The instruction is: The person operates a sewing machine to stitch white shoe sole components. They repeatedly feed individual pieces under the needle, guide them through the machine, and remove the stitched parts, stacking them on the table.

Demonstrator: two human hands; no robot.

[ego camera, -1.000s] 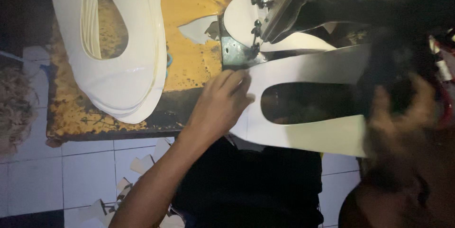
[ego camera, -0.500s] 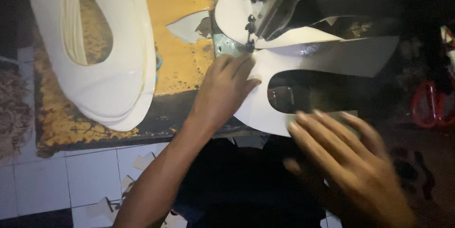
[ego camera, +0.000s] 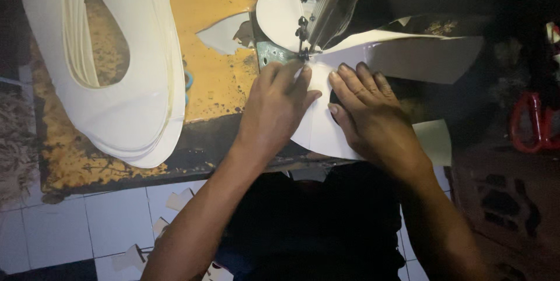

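At the far left we see a stack of white cut pieces (ego camera: 125,112) lying on the worn yellow surface (ego camera: 216,77). Our left hand (ego camera: 274,106) lies flat with fingers extended, pressing the white sheet (ego camera: 318,123) just beside the sewing machine's needle (ego camera: 303,53). Our right hand (ego camera: 367,109) is spread flat on the same sheet, touching it right of the needle; neither hand grips anything. Red scissors (ego camera: 531,123) sit well apart at the right. We judge the left fingertips risk a prick, being so near the needle, and uneven pressure could skew the seam.
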